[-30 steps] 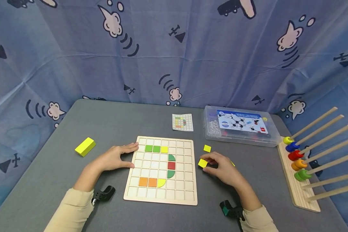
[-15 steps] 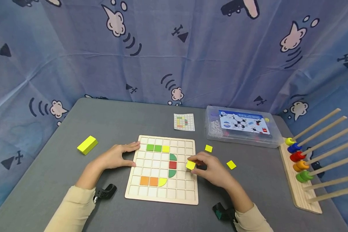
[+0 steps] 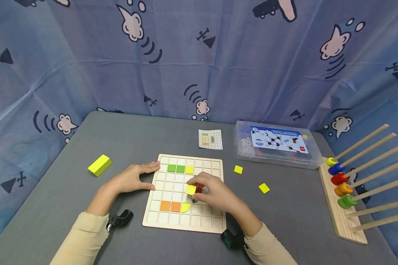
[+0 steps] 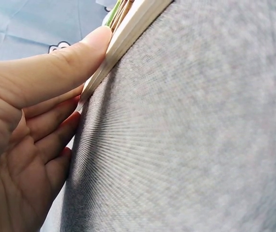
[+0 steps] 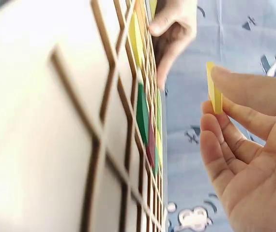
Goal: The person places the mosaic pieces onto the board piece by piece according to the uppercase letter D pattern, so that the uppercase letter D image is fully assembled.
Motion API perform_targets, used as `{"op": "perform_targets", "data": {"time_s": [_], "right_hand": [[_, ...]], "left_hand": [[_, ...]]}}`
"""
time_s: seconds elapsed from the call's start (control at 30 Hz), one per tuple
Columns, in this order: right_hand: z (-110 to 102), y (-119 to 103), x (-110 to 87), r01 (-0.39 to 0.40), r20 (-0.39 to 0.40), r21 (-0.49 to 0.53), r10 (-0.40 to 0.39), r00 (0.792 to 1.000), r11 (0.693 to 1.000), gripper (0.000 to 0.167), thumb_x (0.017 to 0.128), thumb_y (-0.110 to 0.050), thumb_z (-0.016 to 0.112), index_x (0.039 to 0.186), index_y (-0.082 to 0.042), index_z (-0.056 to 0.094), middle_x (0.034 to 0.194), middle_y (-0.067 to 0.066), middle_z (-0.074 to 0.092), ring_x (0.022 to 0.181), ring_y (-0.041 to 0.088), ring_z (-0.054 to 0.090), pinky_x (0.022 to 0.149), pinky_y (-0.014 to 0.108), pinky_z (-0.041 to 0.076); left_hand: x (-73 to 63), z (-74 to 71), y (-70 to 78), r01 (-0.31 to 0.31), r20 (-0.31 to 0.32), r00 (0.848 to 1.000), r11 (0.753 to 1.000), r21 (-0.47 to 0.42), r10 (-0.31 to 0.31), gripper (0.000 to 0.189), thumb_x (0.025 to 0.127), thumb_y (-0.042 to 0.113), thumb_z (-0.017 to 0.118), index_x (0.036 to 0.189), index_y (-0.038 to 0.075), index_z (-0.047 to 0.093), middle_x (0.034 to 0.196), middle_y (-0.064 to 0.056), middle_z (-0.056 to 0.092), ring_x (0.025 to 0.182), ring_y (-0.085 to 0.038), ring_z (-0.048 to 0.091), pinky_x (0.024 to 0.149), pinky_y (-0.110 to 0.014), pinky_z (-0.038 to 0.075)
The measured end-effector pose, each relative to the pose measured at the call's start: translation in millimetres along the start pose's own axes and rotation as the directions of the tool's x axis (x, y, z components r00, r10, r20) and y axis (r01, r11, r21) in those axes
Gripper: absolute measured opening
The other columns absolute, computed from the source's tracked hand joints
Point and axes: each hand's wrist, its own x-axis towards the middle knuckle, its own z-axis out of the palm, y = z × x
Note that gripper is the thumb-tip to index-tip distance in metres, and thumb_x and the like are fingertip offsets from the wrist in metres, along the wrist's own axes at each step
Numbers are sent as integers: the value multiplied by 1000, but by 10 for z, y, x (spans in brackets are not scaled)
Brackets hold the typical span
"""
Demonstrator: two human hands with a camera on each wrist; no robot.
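A wooden grid board (image 3: 199,221) lies on the grey table, holding green, yellow, red and orange tiles in its cells. My left hand (image 3: 132,179) rests at its left side, thumb and fingertips touching the edge with the fingers fairly straight; the left wrist view has the thumb (image 4: 55,67) against the rim. Over the board's middle, my right hand (image 3: 215,191) pinches a yellow square tile (image 3: 190,189) between thumb and fingers. That tile (image 5: 214,89) is held up off the grid in the right wrist view. The right hand partly covers the red and dark green tiles.
Two yellow square tiles (image 3: 238,169) lie right of the board. A yellow block (image 3: 100,165) sits at the left. Behind are a printed pattern card (image 3: 210,139) and a clear plastic box (image 3: 278,143). A wooden peg stand (image 3: 343,206) with coloured beads occupies the right.
My right hand has carried the yellow tile leftward from beside the board to above its middle, uncovering a yellow tile on the table. My left hand has stayed at the board's edge.
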Motion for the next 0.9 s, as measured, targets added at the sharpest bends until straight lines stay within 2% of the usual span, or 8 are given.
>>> {"op": "perform_targets", "data": {"time_s": [0.1, 0.3, 0.6, 0.77, 0.9], "right_hand": [[94, -62, 94, 12, 21, -28, -12, 1000, 1000, 34, 83, -13, 73, 116, -7, 66, 104, 1, 61, 85, 19, 55, 75, 29, 48], [261, -156, 235, -4, 53, -48, 6, 999, 999, 33, 84, -12, 71, 117, -8, 66, 108, 0, 62, 87, 15, 55, 77, 23, 46], [439, -234, 377, -47, 79, -162, 61, 995, 986, 31, 84, -12, 69, 115, -12, 68, 110, -2, 63, 92, 7, 53, 82, 22, 46], [501, -253, 426, -50, 91, -191, 68, 994, 980, 30, 85, -12, 69, 115, -12, 69, 111, -2, 64, 100, 8, 56, 89, 24, 47], [541, -251, 468, -41, 98, -199, 62, 993, 979, 30, 84, -11, 70, 114, -11, 69, 110, -2, 65, 98, 7, 56, 88, 23, 47]], "left_hand": [[2, 0, 1, 3, -1, 1000, 1000, 6, -3, 77, 77, 39, 76, 141, 9, 46, 152, -3, 36, 140, -31, 30, 110, -54, 29], [1, -1, 0, 4, 0, 1000, 1000, -1, -4, 76, 77, 39, 76, 141, 9, 46, 151, -5, 36, 140, -32, 30, 109, -53, 31], [-7, 6, 1, 10, 2, 1000, 1000, -10, -10, 76, 78, 40, 75, 141, 10, 46, 151, -5, 36, 140, -32, 30, 109, -55, 31], [-7, 15, -13, 1, -7, 1000, 1000, 2, -1, 77, 78, 41, 75, 141, 10, 46, 151, -5, 37, 139, -33, 32, 108, -55, 32], [-6, 18, -30, -4, -9, 1000, 1000, 12, 4, 77, 78, 42, 75, 141, 10, 46, 151, -4, 37, 139, -33, 32, 109, -54, 32]]}}
